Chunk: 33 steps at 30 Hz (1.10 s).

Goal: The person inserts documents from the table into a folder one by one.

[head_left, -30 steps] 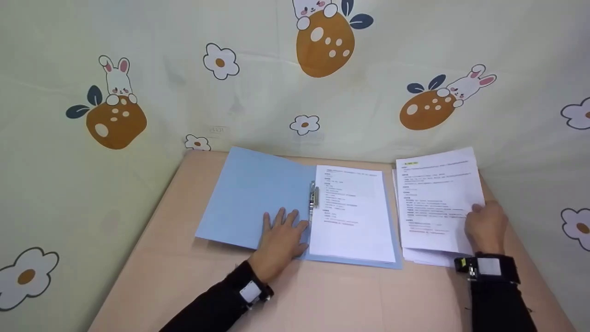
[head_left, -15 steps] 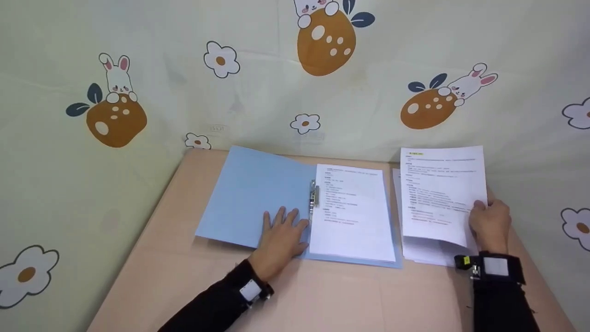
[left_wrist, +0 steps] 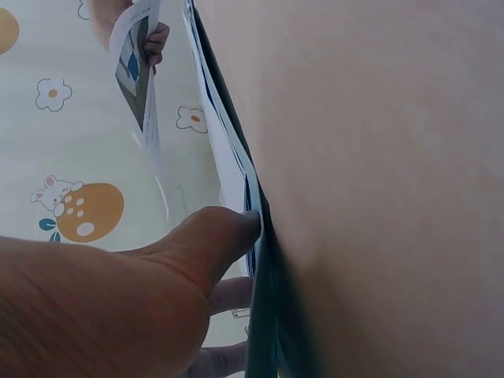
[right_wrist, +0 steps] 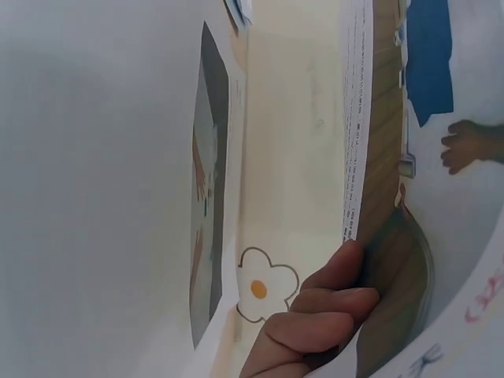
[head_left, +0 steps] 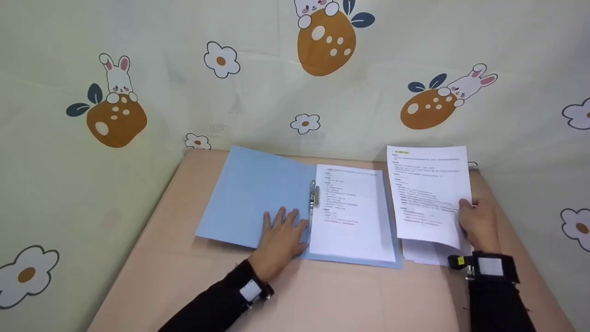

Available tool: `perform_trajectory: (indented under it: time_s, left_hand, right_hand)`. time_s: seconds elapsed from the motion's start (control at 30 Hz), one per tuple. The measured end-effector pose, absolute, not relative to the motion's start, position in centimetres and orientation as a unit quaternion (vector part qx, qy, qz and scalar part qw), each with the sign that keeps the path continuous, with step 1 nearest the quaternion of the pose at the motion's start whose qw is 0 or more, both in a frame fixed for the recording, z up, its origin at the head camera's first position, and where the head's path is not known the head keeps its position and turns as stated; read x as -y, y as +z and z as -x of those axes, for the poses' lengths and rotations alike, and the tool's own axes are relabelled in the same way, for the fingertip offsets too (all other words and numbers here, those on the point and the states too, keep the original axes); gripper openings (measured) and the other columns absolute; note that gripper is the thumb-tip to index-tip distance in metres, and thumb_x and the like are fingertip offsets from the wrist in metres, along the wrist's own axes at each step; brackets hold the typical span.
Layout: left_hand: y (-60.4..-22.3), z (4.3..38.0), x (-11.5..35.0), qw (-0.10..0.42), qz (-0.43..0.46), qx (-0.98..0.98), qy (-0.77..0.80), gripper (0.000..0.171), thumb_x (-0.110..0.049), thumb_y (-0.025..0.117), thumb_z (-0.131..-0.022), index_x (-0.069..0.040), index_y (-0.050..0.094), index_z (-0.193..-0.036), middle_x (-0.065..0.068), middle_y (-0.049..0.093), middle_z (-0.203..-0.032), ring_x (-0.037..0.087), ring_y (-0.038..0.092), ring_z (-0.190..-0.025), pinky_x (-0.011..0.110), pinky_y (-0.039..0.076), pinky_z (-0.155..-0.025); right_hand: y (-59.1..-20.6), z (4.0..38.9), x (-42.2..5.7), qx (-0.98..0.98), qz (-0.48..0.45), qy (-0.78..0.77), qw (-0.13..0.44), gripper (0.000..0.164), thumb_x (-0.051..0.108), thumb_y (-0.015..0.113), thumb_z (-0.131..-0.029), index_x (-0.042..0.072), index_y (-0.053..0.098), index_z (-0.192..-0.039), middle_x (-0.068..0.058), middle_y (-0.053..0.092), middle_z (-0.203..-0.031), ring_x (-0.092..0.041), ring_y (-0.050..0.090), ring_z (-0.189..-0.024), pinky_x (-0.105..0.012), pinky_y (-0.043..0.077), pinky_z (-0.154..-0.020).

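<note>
My left hand [head_left: 279,242] rests with spread fingers on the blue folder [head_left: 253,198], low down beside its spine. In the left wrist view the thumb [left_wrist: 236,232] touches the folder's edge. A metal clip [head_left: 315,196] stands on the spine, and printed pages [head_left: 352,207] lie on the folder's right side. My right hand [head_left: 479,223] pinches a printed sheet [head_left: 428,193] by its right edge, raised above a stack of papers [head_left: 428,252]. Curled fingers [right_wrist: 315,323] and colour pictures on the paper appear in the right wrist view.
The folder and stack lie side by side on a pinkish-beige table [head_left: 322,295]. Behind the table is a pale wall covering [head_left: 258,101] printed with rabbits, fruit and flowers.
The right hand has lifted the sheet off the stack, first a little rightward, then left toward the folder. More of the stack's lower part shows. The left hand has stayed in place.
</note>
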<state>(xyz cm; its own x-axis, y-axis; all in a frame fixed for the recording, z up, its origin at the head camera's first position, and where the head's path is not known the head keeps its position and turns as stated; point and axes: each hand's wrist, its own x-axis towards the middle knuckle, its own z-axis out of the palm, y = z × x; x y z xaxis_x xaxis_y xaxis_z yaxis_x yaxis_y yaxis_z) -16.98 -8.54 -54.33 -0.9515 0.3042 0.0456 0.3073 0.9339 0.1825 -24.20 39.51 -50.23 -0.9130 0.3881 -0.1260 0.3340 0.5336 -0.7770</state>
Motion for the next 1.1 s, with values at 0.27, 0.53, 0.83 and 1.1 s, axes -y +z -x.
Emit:
perform_trajectory:
  time_s: [0.27, 0.53, 0.83, 1.1]
  left_hand:
    - [-54.4, 17.1, 8.5, 0.012, 0.156, 0.984, -0.089, 0.053, -0.043, 0.085, -0.107, -0.022, 0.072, -0.154, 0.017, 0.061, -0.174, 0.052, 0.050, -0.166, 0.084, 0.038, -0.134]
    - [-54.5, 17.0, 8.6, 0.002, 0.150, 0.984, -0.095, 0.055, -0.044, 0.084, -0.107, -0.022, 0.071, -0.156, 0.017, 0.059, -0.175, 0.052, 0.048, -0.168, 0.085, 0.035, -0.135]
    - [-54.3, 17.1, 8.5, -0.001, 0.146, 0.985, -0.090, 0.054, -0.043, 0.084, -0.108, -0.022, 0.071, -0.156, 0.016, 0.059, -0.176, 0.051, 0.048, -0.169, 0.083, 0.036, -0.136]
    - [-54.3, 16.9, 8.6, 0.015, 0.155, 0.982, -0.103, 0.052, -0.039, 0.087, -0.105, -0.019, 0.073, -0.152, 0.018, 0.062, -0.172, 0.053, 0.051, -0.165, 0.085, 0.038, -0.133]
  right_hand:
    - [-50.6, 24.6, -37.8, 0.888, 0.191, 0.417, 0.012, 0.059, 0.021, 0.039, -0.123, -0.025, 0.043, -0.159, -0.040, 0.059, -0.139, -0.041, 0.063, -0.117, -0.032, 0.054, -0.077]
    - [-51.0, 24.9, -36.0, 0.896, 0.165, 0.413, -0.010, 0.057, 0.018, 0.037, -0.124, -0.024, 0.043, -0.162, -0.042, 0.059, -0.148, -0.044, 0.066, -0.125, -0.029, 0.056, -0.082]
    - [-51.1, 24.6, -34.0, 0.899, 0.134, 0.416, -0.023, 0.057, 0.016, 0.036, -0.124, -0.025, 0.043, -0.162, -0.044, 0.059, -0.149, -0.050, 0.066, -0.133, -0.046, 0.061, -0.100]
    - [-51.4, 24.3, -32.5, 0.901, 0.101, 0.421, -0.034, 0.056, 0.014, 0.039, -0.123, -0.025, 0.042, -0.163, -0.045, 0.057, -0.154, -0.051, 0.064, -0.139, -0.050, 0.059, -0.109]
